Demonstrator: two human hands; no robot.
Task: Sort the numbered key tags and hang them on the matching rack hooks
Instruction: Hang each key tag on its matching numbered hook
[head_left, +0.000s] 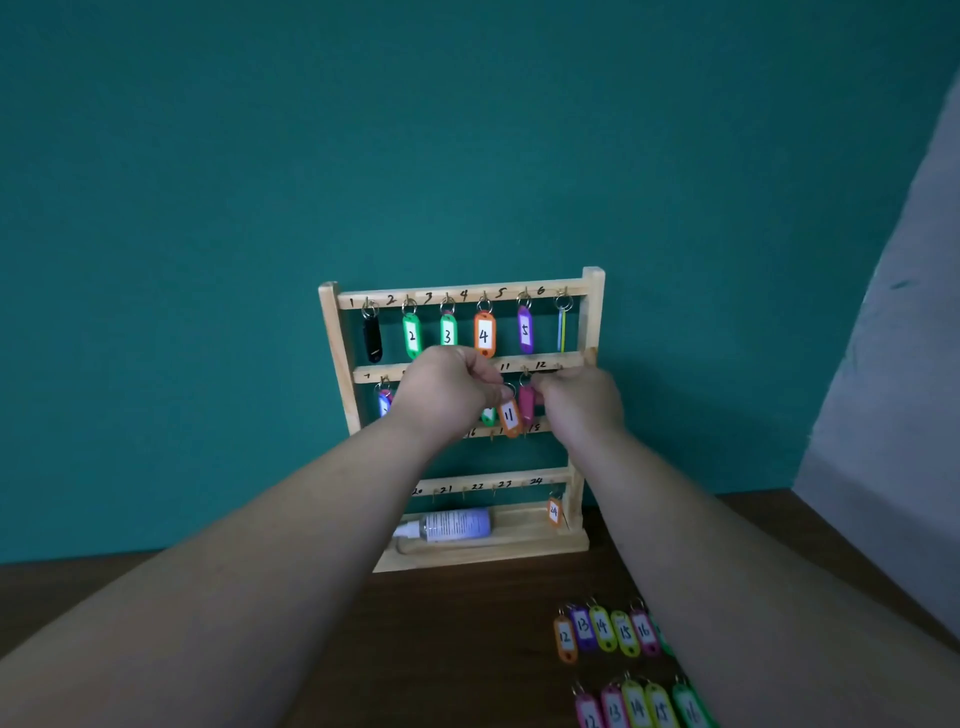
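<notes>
Standing before teal wall (467, 156), rack (593, 312) on brown table (441, 649)

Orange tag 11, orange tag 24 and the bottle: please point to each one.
orange tag 11 (509, 415): head view, on its white label.
orange tag 24 (554, 512): head view, on its white label.
bottle (457, 524): head view, on its labelled body.
</notes>
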